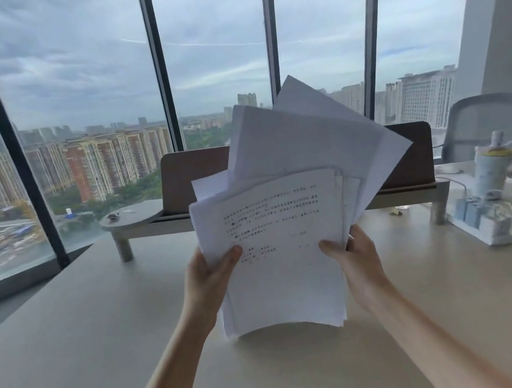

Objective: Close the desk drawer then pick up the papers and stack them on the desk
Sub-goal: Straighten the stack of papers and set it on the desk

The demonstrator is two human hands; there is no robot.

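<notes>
The left hand (208,275) grips the left edge of a loose, uneven sheaf of white printed papers (272,224), thumb pressed on the front sheet and the other fingers hidden behind. The right hand (355,257) clamps the sheaf's right edge the same way, thumb on the front. The papers stand near upright at the centre of the frame, fanned out at the top with several corners jutting toward the upper right; their bottom edges curl at or just above the pale beige desk top (89,351), and whether they touch it cannot be told. Behind them, a grey monitor riser with a round left end (138,216) carries a brown upright panel (192,176). At the right edge lie a white power strip with pale blue plugs (485,222) and a white cylindrical bottle (493,168). A grey mesh office chair (486,122) stands beyond, before tall dark-framed windows (159,65).
</notes>
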